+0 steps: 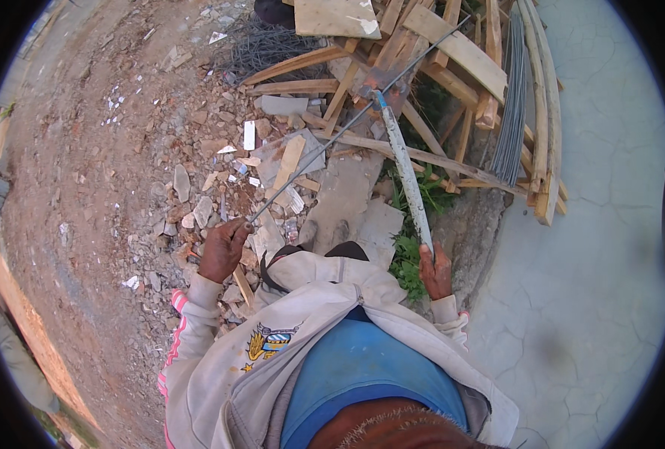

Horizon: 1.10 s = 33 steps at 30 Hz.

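My left hand (222, 251) is closed around the near end of a long, thin steel rebar (302, 165). The rebar slants away to the far right, across a wooden beam with a rusty metal fixture (381, 78) on it. In my right hand (436, 271) is the lower end of a long metal bar (405, 168) with worn pale paint. Its bluish far end meets the rebar at the rusty fixture; how the two engage there is too small to tell. Both hands are apart, at about waist height in front of me.
Wooden planks (460, 56) lie piled around the fixture. A bundle of thin steel rods (510, 112) lies to their right, tangled wire (265, 52) to their left. Rubble (190, 194) covers the left ground. Green plants (407, 258) grow beside a cracked grey concrete surface (579, 247).
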Each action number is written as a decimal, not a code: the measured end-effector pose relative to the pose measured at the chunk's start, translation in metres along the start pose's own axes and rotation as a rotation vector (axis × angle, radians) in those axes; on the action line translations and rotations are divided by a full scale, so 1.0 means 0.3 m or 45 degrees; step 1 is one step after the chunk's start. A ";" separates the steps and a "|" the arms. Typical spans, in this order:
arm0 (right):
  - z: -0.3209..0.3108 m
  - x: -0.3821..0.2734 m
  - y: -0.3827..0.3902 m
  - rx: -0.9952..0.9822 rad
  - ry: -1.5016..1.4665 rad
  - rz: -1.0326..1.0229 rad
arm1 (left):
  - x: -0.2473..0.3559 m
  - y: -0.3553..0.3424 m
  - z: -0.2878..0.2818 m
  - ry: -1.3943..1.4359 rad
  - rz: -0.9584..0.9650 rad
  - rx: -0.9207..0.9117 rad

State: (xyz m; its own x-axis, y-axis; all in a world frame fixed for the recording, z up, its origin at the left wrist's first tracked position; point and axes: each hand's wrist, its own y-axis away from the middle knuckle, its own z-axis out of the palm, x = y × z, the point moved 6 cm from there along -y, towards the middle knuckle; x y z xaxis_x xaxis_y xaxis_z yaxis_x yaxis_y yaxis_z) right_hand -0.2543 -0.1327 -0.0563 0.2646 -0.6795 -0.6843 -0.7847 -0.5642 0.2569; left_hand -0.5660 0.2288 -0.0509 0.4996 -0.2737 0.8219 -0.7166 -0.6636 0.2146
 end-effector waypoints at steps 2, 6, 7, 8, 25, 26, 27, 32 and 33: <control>0.008 -0.006 0.009 0.007 0.016 0.026 | 0.008 -0.004 -0.002 0.030 0.007 -0.021; 0.036 -0.013 0.037 0.048 0.051 0.068 | 0.022 -0.008 -0.009 -0.018 -0.021 -0.069; 0.050 -0.017 0.047 0.063 0.053 0.064 | 0.012 -0.008 -0.008 -0.037 -0.019 -0.063; 0.064 -0.018 0.059 0.089 0.043 0.059 | -0.003 -0.010 -0.004 -0.057 -0.017 -0.057; 0.140 -0.048 0.065 0.027 -0.265 0.188 | -0.141 0.223 -0.159 0.012 -0.187 -0.343; 0.147 -0.050 0.074 0.029 -0.262 0.188 | -0.171 0.267 -0.180 -0.051 -0.148 -0.291; 0.157 -0.048 0.092 0.021 -0.218 0.219 | -0.214 0.304 -0.190 -0.044 -0.202 -0.273; 0.152 -0.024 0.078 0.118 -0.173 0.221 | -0.258 0.415 -0.256 -0.108 -0.141 0.031; 0.134 -0.051 0.071 0.118 -0.162 0.217 | -0.229 0.430 -0.269 -0.146 0.045 0.174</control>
State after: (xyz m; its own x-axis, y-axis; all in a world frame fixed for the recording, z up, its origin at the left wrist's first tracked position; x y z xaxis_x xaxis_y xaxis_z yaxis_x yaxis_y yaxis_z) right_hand -0.2976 -0.1153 -0.0679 0.0561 -0.6934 -0.7184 -0.8617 -0.3970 0.3159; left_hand -0.7319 0.2182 -0.0371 0.5335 -0.3709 0.7601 -0.6657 -0.7386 0.1068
